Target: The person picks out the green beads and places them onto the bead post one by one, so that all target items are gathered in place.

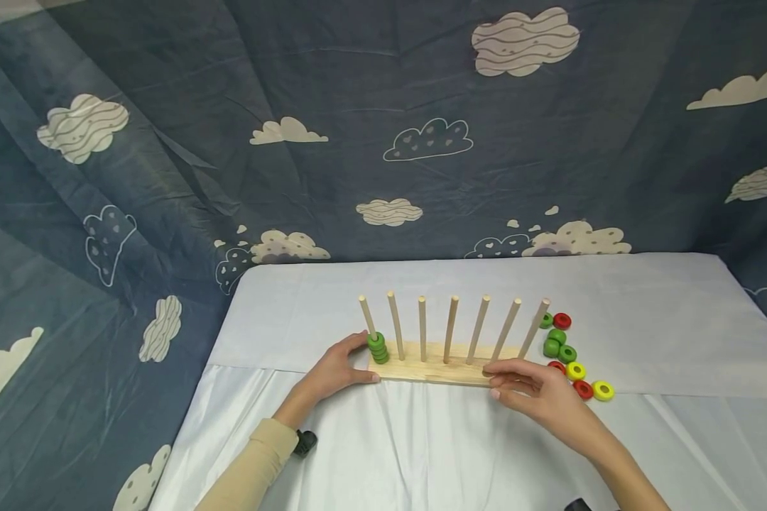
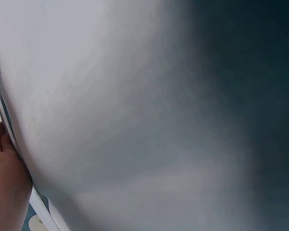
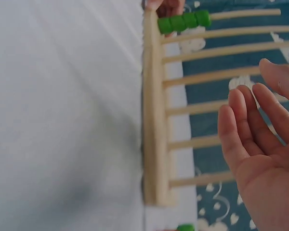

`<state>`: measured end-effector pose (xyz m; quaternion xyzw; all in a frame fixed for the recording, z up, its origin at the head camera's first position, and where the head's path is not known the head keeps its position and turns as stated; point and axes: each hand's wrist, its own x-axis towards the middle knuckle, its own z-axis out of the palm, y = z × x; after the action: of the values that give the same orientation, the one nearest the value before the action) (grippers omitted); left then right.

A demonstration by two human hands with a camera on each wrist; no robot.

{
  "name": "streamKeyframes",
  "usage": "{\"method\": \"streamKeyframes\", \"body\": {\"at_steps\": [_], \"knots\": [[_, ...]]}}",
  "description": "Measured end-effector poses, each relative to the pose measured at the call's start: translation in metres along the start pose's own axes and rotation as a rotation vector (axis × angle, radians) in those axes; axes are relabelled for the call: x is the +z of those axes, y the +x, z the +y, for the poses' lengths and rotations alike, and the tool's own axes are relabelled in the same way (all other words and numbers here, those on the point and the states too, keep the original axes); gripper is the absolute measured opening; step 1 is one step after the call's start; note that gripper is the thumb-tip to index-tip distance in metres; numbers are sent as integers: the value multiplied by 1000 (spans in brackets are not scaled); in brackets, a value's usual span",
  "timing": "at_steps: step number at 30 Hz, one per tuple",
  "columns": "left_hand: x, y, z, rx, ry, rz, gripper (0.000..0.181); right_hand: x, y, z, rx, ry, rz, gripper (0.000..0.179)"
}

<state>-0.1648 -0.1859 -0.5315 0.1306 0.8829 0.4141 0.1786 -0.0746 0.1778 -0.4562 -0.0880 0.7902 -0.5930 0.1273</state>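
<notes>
Pale wood forms the stand [image 1: 422, 370], set on the white-covered desk [image 1: 473, 284] with seven pegs [image 1: 422, 326], the leftmost carrying four green rings [image 1: 378, 349]. The left hand [image 1: 332, 367] grips its left end between thumb and fingers; the right hand [image 1: 546, 399], fingers loosely extended and holding nothing, is by its near right side. Loose rings [image 1: 557, 337] in red, yellow and green lie to the right. A careless sweep of the right hand could scatter those, and a tug from the left could tilt the stand. Some left fingertips are hidden behind it, one red ring is half covered, and the left wrist view is mostly blur. Whether the right fingertips touch the wood, I cannot tell.
</notes>
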Motion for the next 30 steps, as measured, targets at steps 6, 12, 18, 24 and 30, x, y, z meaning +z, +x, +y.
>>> {"method": "streamKeyframes", "body": {"at_steps": [6, 12, 18, 24, 30], "knots": [[1, 0, 0, -6, 0, 0, 84, -15, -14, 16, 33, -3, 94, 44], [0, -1, 1, -3, 3, 7, 84, -34, -23, 26, -7, -66, 181, 38], [1, -1, 1, 0, 1, 14, 85, -52, -25, 34, 16, -143, 254, 40], [1, -1, 1, -7, -1, 13, 84, -66, -24, 42, 27, -279, 352, 41], [1, -2, 1, -12, 4, 16, 86, -74, -15, 48, 160, -442, 442, 47]]}}
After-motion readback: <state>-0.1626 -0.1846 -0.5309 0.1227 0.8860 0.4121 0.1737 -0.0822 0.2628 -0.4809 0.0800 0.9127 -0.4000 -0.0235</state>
